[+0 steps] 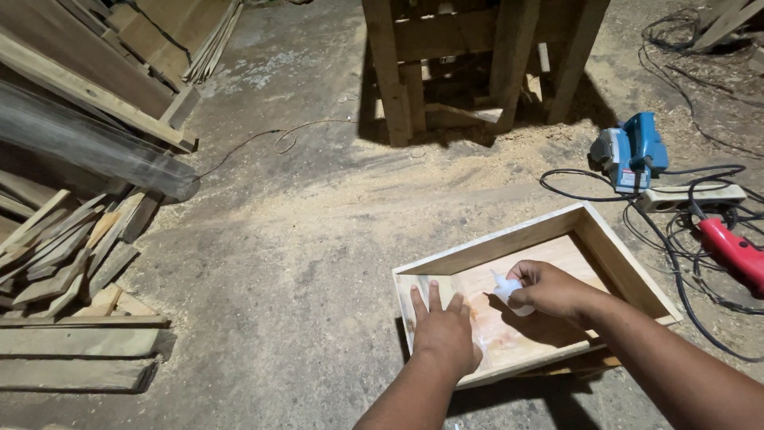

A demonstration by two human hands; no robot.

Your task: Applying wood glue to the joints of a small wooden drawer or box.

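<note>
My left hand (443, 330): it lies flat on the bottom board of the wooden box (613, 256). My fingers (434, 296) are spread apart and hold nothing.
My right hand (549, 290): it is inside the box, just beside my left hand. My fingers are closed tight on a small white bottle (507, 291).
White bottle: its pointed tip leans toward my left hand, close over the bottom board.
Wooden box: it is a flat, open box of pale wood with low walls. It lies on the floor (302, 263) right in front of me.
Floor: it is grey and dusty, with lots of sawdust (477, 163) past the box.
Red tool (734, 253): it lies to the right of the box, among black cords (684, 247).
White plug strip (691, 196): it lies a bit farther back on the right, with cords plugged in.
Blue power tool (630, 150): it sits just behind the plug strip.
Scrap wood (68, 255): short bits are piled on the left, well apart from the box.
Long boards (87, 87): they lean farther back on the left.
Wooden stand (469, 64): its thick legs are at the far end, beyond the sawdust.
</note>
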